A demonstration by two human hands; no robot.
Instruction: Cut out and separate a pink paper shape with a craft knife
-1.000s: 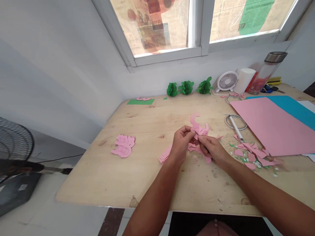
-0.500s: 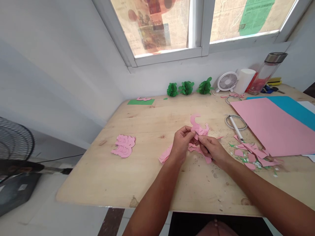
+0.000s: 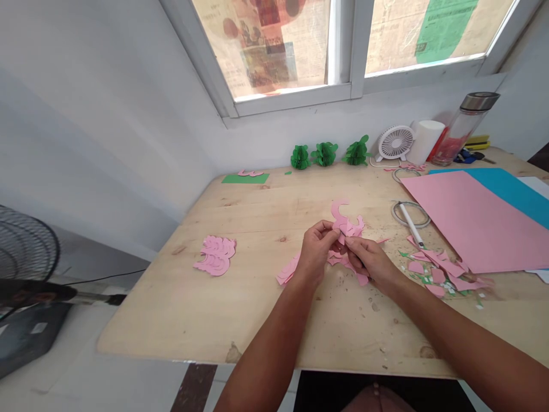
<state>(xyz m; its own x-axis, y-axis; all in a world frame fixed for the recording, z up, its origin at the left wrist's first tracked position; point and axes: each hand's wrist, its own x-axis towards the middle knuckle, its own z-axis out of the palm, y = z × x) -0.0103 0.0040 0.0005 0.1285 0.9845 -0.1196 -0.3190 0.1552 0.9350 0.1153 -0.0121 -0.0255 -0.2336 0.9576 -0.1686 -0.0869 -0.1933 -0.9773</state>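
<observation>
Very little changes over the last second: the person's left hand (image 3: 317,243) and right hand (image 3: 371,260) stay together in the same spot, and the curled pink paper piece (image 3: 338,212) between them keeps the same outline and tilt. This suggests that the work on it goes on by tiny movements or rests for a moment, with the piece not yet let go. The left hand grasps the paper, pinching its lower part between thumb and fingers. The right hand is closed around a slim dark tool (image 3: 370,279), whose thin tip seems to meet the paper by the left fingertips; whether it is scissors or a knife cannot be told. The piece is held up over the pale wooden table (image 3: 171,320), near the middle of the view. It looks flat, matte and fairly stiff, with a broad hook curving up at the top, open to the right, and a smaller, ragged curl just beside it; the rest is hidden by the fingers. More cut pink paper (image 3: 289,270) lies beneath and beside the hands. Well apart to the left rests a stack of scalloped pink paper shapes (image 3: 218,254), while a heap of pink, green and white paper scraps (image 3: 446,264) lies to the right.
</observation>
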